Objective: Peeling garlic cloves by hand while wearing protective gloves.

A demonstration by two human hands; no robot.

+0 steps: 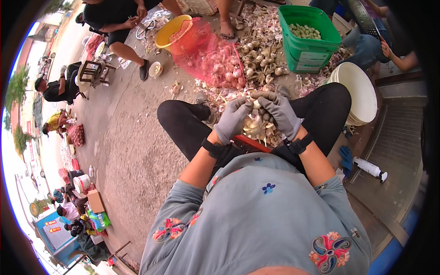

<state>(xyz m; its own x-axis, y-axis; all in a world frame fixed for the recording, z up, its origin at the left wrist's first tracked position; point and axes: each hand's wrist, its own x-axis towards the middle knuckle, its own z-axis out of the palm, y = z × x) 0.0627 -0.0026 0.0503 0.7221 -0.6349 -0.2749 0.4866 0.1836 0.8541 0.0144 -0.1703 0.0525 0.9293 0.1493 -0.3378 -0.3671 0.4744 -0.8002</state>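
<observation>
Both hands wear grey work gloves and meet above a heap of garlic skins (pixel 254 125) between the knees. My left hand (pixel 235 117) pinches a small pale piece of garlic (pixel 256 104) together with my right hand (pixel 280 111); the fingers hide part of it. Beyond the hands, whole garlic bulbs (pixel 256 58) lie loose on the ground. A red mesh sack (pixel 223 65) with garlic bulbs in it spreads to their left. The green bucket (pixel 307 48) farther off holds peeled garlic cloves (pixel 304 31).
A white bucket (pixel 357 92) stands by the right knee, near a blue glove (pixel 345 158) and a white bottle (pixel 369 168). A yellow tub (pixel 172 31) and a small bowl (pixel 155 69) are at the upper left. Other people sit ahead and along the left.
</observation>
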